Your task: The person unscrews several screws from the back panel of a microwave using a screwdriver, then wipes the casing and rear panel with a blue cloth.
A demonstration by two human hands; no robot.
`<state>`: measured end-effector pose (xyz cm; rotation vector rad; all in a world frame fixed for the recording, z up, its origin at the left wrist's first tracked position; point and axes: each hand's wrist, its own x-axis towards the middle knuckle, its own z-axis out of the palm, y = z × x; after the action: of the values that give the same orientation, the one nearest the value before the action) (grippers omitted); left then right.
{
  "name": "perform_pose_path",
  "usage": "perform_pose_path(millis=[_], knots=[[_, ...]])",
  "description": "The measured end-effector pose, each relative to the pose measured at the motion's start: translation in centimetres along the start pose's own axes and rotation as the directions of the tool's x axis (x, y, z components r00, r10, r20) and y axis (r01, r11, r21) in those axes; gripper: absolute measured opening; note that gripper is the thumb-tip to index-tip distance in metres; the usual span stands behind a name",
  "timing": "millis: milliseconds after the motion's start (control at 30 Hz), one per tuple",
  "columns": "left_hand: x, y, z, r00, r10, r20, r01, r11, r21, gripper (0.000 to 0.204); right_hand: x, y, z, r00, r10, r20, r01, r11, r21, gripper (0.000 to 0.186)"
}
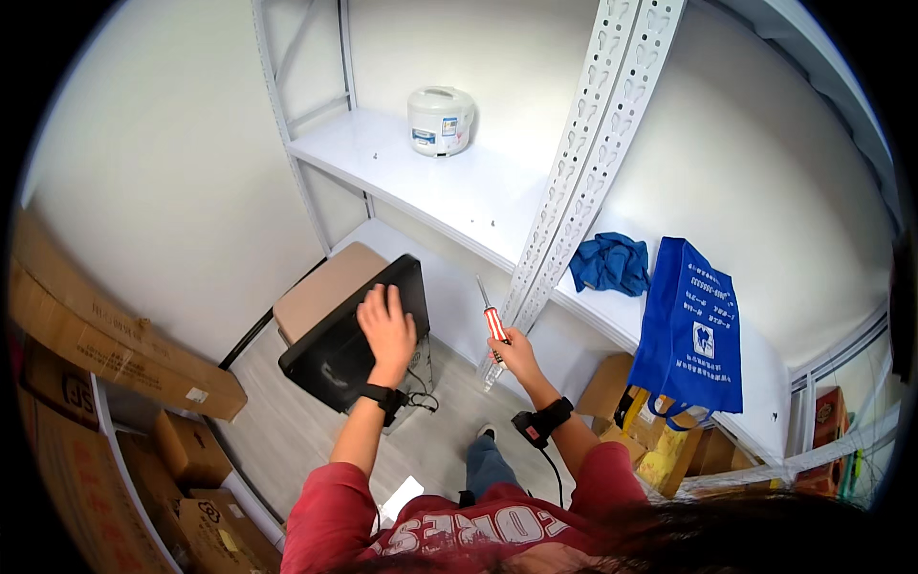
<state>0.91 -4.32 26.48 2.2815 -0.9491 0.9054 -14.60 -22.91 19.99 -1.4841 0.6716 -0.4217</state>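
My left hand (386,325) rests flat on the top edge of a black flat monitor (349,340) that leans tilted over a tan box (320,292). My right hand (513,351) grips a screwdriver (491,320) with a red and white striped handle, its metal tip pointing up. The screwdriver sits just left of a white perforated shelf upright (588,148). Both wrists wear black bands, and the right one has a small device with a cable.
A white rice cooker (439,120) stands on the upper white shelf (421,177). A crumpled blue cloth (610,263) and a blue tote bag (690,330) sit on the lower shelf. Cardboard boxes (115,354) line the left; more boxes lie under the shelf at right.
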Motion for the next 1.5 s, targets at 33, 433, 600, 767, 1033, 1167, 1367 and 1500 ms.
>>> perform_pose_path(millis=[33,433,600,767,1033,1167,1367,1500], knots=[[0.5,1.3,2.1,0.999,0.043,0.024,-0.04,0.994,-0.105,0.049,0.4,-1.1,-0.3,0.999,0.02,-0.034,-0.018,0.999,0.034,0.027],[12.6,6.8,21.8,0.95,-0.082,0.302,0.24,0.811,-0.533,0.009,18.8,-4.7,-1.7,0.999,-0.017,-0.042,0.016,1.0,-0.024,0.03],[15.7,8.3,27.1,0.954,0.028,0.297,0.147,0.823,-0.549,0.01,22.5,-2.4,-3.0,0.992,-0.056,-0.114,0.045,0.994,-0.096,0.038],[17.8,9.0,30.7,0.939,0.089,0.333,0.07,0.897,-0.437,0.018,23.3,-2.6,-2.4,0.994,-0.013,-0.11,0.004,0.996,-0.087,0.039],[18.6,9.7,33.8,0.916,0.089,0.391,0.066,0.928,-0.367,0.016,24.2,-1.9,-2.1,0.986,-0.067,-0.155,0.042,0.986,-0.159,0.042],[18.7,10.4,33.4,0.923,0.089,0.374,0.057,0.93,-0.362,0.013,24.2,-1.6,-2.4,0.985,-0.06,-0.162,0.034,0.987,-0.155,0.042],[18.3,9.2,33.1,0.938,0.082,0.336,0.049,0.93,-0.365,0.012,23.6,-1.4,-2.0,0.979,-0.074,-0.19,0.06,0.995,-0.079,0.04],[17.8,8.0,32.9,0.928,0.146,0.342,0.032,0.885,-0.465,0.018,23.0,-1.9,-1.6,0.977,-0.081,-0.198,0.073,0.996,-0.048,0.04]])
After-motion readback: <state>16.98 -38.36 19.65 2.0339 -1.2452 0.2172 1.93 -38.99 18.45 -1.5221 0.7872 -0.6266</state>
